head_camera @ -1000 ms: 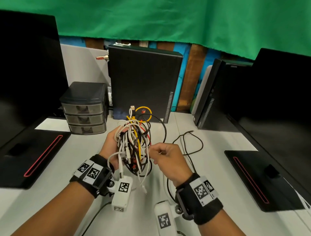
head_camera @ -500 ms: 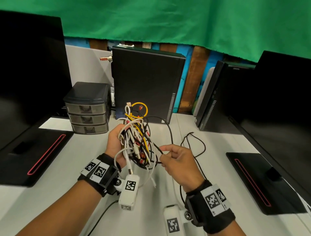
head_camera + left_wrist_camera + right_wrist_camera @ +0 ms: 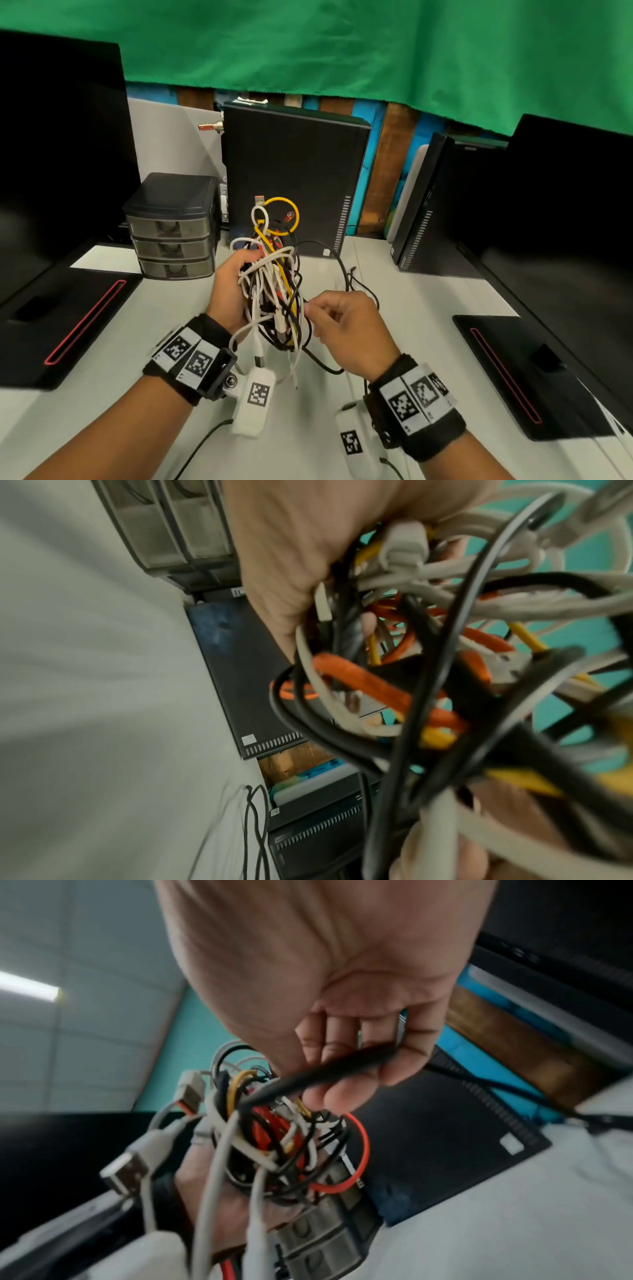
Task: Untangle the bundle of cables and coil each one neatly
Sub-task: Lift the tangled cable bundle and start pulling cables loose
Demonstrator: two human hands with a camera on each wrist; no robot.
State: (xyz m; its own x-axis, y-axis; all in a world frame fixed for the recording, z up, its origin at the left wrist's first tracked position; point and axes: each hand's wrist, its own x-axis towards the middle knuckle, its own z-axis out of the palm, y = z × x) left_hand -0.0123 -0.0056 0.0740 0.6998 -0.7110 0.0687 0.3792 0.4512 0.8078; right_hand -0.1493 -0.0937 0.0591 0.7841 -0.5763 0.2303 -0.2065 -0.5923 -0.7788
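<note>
A tangled bundle of cables (image 3: 274, 284), white, black, yellow and red-orange, is held up above the white table (image 3: 102, 394). My left hand (image 3: 229, 291) grips the bundle (image 3: 428, 669) from its left side, fingers curled round the strands. My right hand (image 3: 339, 325) is at the bundle's right and pinches a black cable (image 3: 325, 1073) that leads out of the tangle (image 3: 274, 1137). A black cable (image 3: 342, 270) trails from the bundle over the table to the right. A white USB plug (image 3: 126, 1172) dangles below.
A grey three-drawer organiser (image 3: 171, 229) stands at the back left, a black computer tower (image 3: 291, 171) right behind the bundle, another tower (image 3: 428, 205) to the right. Black monitor bases with red lines lie left (image 3: 68, 318) and right (image 3: 524, 373). Green cloth hangs above.
My right hand first moved out to the right of the bundle, drawing a black cable, and is now back close against it. The left hand has kept its grip and lifted a little.
</note>
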